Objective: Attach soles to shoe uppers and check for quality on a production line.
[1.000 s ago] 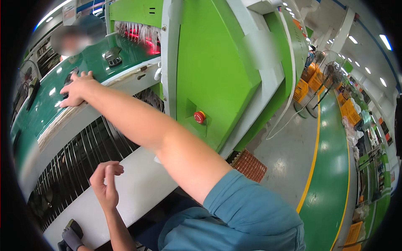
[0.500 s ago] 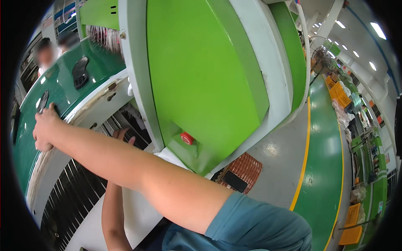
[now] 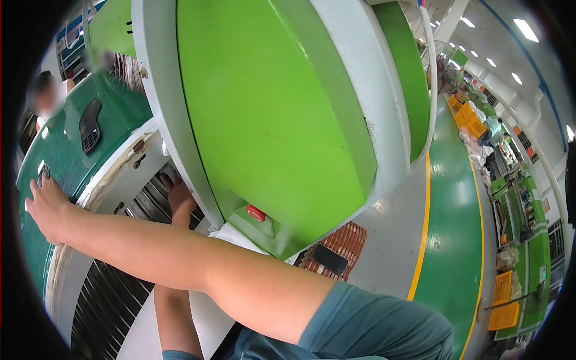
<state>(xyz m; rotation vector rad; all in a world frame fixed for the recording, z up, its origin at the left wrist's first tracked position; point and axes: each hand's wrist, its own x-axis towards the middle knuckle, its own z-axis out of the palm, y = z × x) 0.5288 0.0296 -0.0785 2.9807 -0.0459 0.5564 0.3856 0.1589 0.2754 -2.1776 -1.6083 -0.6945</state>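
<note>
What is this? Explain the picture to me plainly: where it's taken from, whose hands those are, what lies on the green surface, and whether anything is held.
This is no robot: these are a person's bare hands, seen by a fisheye camera worn on that person's head, so straight edges look bent. On the green surface lies a dark sole-shaped piece. The right hand, fingers spread, has its fingertips at another dark piece, partly covered; no clear grip shows. The left hand is below the surface's edge, by metal rods; it is shaded, so I can't tell whether it holds anything. The big green machine housing stands beside them, with a red button low on it.
</note>
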